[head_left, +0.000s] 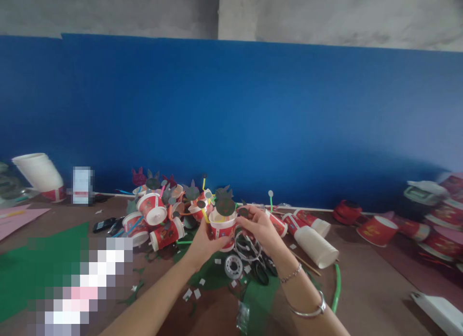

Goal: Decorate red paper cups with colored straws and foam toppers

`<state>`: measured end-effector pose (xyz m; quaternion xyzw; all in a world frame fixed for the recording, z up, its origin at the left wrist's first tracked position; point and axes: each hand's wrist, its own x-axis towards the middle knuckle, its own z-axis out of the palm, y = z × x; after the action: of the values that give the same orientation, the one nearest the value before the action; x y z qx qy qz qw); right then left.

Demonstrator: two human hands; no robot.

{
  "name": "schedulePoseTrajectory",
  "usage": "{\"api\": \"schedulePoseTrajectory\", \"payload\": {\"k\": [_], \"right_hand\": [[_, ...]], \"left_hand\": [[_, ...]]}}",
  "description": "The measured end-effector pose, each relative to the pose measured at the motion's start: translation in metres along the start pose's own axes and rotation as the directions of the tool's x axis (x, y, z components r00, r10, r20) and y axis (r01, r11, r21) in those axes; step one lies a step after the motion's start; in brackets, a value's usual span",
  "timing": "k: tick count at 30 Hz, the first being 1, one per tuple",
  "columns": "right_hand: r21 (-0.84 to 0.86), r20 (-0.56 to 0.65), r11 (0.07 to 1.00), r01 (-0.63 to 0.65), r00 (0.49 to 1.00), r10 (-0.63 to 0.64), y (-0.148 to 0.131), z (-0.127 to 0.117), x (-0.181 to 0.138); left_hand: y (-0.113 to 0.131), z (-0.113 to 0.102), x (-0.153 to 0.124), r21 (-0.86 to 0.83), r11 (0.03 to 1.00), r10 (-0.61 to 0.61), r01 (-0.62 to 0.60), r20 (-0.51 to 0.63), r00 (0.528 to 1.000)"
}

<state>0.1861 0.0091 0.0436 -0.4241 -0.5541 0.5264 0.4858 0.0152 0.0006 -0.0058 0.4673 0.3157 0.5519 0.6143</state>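
Observation:
A red and white paper cup (221,226) with a dark green cut-out shape (224,205) sticking up from it is held in front of me. My left hand (202,242) is wrapped round the cup's lower left side. My right hand (257,227) grips its right rim, fingers pinched near a small dark disc (243,212). Behind the cup lies a pile of similar decorated cups (159,215) with coloured straws.
Tape rolls (234,266) and scissors (258,271) lie on green felt (36,268) under my hands. A stack of white cups (314,244) lies on its side to the right, with more red cups (376,230) beyond. A blue wall (253,119) stands behind.

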Motion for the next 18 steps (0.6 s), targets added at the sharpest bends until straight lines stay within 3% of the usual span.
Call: {"api": "schedulePoseTrajectory", "payload": {"k": [3,7,14,18], "right_hand": [[-0.008,-0.024,1.000,-0.013,1.000,0.013,-0.001,0.002,-0.001],[-0.006,0.039,1.000,-0.006,0.999,0.006,0.000,0.001,-0.001],[-0.223,0.135,0.973,-0.059,0.987,0.091,0.004,0.004,-0.004],[-0.273,0.171,0.962,0.012,0.985,0.036,0.014,0.020,-0.006]], "left_hand": [[-0.001,0.002,0.000,0.003,1.000,-0.007,0.007,-0.038,0.999],[0.004,0.006,-0.001,-0.024,1.000,-0.005,0.003,-0.083,0.997],[0.015,0.010,-0.005,-0.014,0.999,0.046,-0.049,-0.163,0.985],[0.015,0.011,-0.003,0.006,0.998,0.065,-0.065,-0.193,0.979]]}}
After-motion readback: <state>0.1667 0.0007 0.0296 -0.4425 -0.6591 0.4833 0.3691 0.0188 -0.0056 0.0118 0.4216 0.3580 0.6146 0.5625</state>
